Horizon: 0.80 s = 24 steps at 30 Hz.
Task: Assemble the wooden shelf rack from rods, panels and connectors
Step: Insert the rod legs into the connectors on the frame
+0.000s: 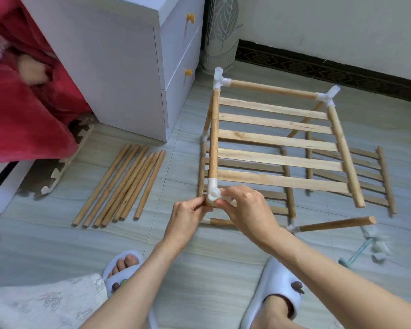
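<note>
Rack is sitting partly built on the floor, ahead of the person and right of centre. Its top slatted panel is lying raised between two side rods, with white connectors at the two far corners.

Near-left corner: a white connector is sitting on the end of the left side rod. Both hands are working on it. Left hand is pinching the connector's left side with curled fingers. Right hand is gripping its right side, fingers wrapped over the side socket. The front socket is facing the camera, open.

Near-right end of the right side rod is bare. Lower down, a short rod is sticking out to the right from a low connector. More slatted panels are lying flat under and right of the rack.

Left of the rack, a bundle of loose rods is lying side by side on the floor, well apart from the hands. Loose white connectors and a teal tool are lying at far right.

Behind: white drawer unit, red cloth. Two white slippers are showing at the bottom edge.
</note>
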Each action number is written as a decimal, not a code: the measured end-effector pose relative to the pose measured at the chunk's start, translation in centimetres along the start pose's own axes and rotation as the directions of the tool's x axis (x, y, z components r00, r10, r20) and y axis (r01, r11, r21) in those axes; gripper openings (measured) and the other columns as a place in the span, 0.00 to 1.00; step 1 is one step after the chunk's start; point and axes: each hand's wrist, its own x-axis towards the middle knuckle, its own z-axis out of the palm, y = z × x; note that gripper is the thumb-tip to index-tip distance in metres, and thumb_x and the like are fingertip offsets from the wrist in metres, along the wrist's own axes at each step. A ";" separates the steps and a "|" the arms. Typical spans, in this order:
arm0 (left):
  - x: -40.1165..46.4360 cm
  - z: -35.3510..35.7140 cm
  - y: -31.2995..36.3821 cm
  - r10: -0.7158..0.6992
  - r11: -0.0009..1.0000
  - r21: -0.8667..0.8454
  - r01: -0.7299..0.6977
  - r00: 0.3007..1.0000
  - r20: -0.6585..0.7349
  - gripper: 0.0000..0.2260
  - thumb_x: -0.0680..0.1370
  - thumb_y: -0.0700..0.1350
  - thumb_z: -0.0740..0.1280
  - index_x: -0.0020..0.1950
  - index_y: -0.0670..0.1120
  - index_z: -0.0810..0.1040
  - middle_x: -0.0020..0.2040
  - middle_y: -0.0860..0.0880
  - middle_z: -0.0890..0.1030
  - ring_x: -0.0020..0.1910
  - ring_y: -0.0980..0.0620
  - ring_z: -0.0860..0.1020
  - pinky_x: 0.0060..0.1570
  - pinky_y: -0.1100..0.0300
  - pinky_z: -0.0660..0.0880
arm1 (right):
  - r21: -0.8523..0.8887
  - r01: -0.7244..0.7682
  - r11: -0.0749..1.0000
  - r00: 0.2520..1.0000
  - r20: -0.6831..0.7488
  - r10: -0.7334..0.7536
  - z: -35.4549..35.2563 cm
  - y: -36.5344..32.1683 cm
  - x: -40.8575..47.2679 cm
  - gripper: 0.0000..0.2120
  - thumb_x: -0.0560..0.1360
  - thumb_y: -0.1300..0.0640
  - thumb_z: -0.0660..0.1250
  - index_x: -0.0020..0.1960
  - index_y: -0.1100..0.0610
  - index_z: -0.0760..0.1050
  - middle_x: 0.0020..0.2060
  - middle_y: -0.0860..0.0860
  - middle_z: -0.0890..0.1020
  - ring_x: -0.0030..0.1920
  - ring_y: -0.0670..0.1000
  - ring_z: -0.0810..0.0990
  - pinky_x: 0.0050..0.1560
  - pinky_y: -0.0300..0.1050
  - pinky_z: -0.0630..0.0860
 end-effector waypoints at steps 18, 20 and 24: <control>1.4 -19.1 8.2 0.089 0.454 0.853 -0.258 0.965 0.245 0.27 0.80 0.56 0.57 0.77 0.52 0.54 0.77 0.50 0.55 0.75 0.53 0.53 0.72 0.58 0.53 | -0.163 -0.082 0.983 0.995 -0.074 0.070 1.6 -7.3 5.4 0.23 0.69 0.58 0.72 0.61 0.64 0.74 0.55 0.59 0.79 0.56 0.60 0.78 0.61 0.56 0.73; 1.5 -20.9 8.5 0.049 0.459 0.855 -0.240 0.968 0.246 0.26 0.81 0.55 0.57 0.77 0.52 0.54 0.76 0.50 0.56 0.75 0.54 0.54 0.72 0.57 0.55 | -0.162 0.075 0.984 0.994 -0.073 -0.087 2.6 -9.0 5.0 0.24 0.67 0.58 0.74 0.61 0.63 0.74 0.56 0.58 0.79 0.57 0.58 0.78 0.63 0.56 0.71; 1.9 -23.4 6.0 -0.013 0.450 0.871 -0.197 0.974 0.227 0.24 0.82 0.52 0.56 0.77 0.52 0.55 0.76 0.51 0.57 0.75 0.54 0.55 0.71 0.60 0.55 | -0.079 0.174 0.982 0.984 0.057 -0.170 6.3 -10.7 4.9 0.24 0.68 0.54 0.73 0.62 0.58 0.74 0.58 0.54 0.79 0.59 0.54 0.78 0.61 0.50 0.73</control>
